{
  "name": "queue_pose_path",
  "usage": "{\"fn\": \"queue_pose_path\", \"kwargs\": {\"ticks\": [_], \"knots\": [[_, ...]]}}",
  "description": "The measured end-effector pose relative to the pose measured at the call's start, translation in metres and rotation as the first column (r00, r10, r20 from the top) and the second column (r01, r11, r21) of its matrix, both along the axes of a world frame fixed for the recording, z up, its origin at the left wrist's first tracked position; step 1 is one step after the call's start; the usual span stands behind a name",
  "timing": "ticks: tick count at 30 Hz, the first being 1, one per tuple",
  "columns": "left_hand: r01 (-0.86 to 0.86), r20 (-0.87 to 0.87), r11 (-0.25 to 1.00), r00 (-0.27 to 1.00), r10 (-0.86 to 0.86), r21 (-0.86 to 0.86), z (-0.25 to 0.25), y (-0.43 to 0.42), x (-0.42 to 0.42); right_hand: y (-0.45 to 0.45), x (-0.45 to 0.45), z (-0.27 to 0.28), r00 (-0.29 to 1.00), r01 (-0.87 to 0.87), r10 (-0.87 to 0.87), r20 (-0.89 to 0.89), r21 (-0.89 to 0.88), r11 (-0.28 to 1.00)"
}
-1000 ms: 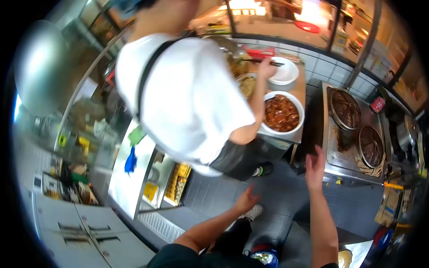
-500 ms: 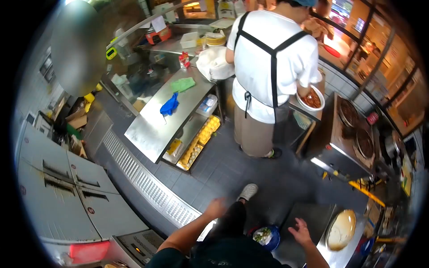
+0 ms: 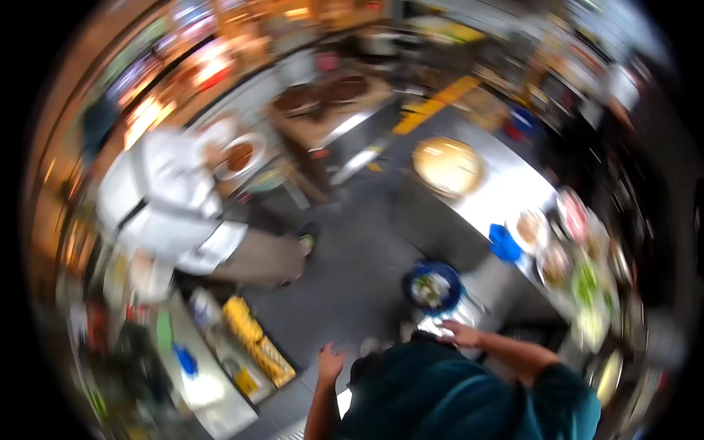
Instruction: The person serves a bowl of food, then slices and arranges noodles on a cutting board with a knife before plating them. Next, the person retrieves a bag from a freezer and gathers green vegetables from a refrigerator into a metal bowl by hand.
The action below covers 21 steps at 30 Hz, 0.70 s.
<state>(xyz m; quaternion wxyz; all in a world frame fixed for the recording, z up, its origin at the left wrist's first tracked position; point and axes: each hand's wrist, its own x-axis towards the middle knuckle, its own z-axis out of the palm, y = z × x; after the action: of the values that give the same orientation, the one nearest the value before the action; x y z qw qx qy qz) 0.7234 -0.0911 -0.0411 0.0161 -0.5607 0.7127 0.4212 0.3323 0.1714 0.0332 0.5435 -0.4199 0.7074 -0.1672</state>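
Blue and round, a tub [image 3: 454,292] with green and white bits in it stands low at the left side of a steel counter [image 3: 513,192], perhaps tucked there to stay within reach. Just beside it, the right hand [image 3: 460,335] has fingers extended and slightly parted; blur hides whether they touch anything. The left hand [image 3: 331,361] looks free, fingers loosely apart, nearest some yellow items [image 3: 243,320] low at left. Both arms are held out, maybe for balance. A pale round pan [image 3: 449,167] sits at the counter's far end. Far left, a co-worker [image 3: 165,198] leans toward a white bowl [image 3: 259,149], probably kept close for easier handling.
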Motion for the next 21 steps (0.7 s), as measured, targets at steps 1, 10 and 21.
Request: {"fn": "queue_pose_path", "kwargs": {"ticks": [1, 10, 21], "knots": [[0.059, 0.006, 0.998, 0.998, -0.059, -0.025, 0.003, -0.01, 0.0, 0.004, 0.021, 0.024, 0.995, 0.094, -0.094, 0.028, 0.007, 0.996], [0.586, 0.082, 0.805, 0.81, -0.581, -0.091, 0.008, -0.062, -0.012, 0.104, 0.196, 0.011, 0.751, 0.65, -0.649, 0.121, 0.032, 0.759], [0.884, 0.075, 0.45, 0.461, -0.884, -0.122, 0.023, -0.024, -0.115, 0.188, 0.321, 0.046, 0.316, 0.94, -0.943, 0.108, 0.102, 0.327]]}}
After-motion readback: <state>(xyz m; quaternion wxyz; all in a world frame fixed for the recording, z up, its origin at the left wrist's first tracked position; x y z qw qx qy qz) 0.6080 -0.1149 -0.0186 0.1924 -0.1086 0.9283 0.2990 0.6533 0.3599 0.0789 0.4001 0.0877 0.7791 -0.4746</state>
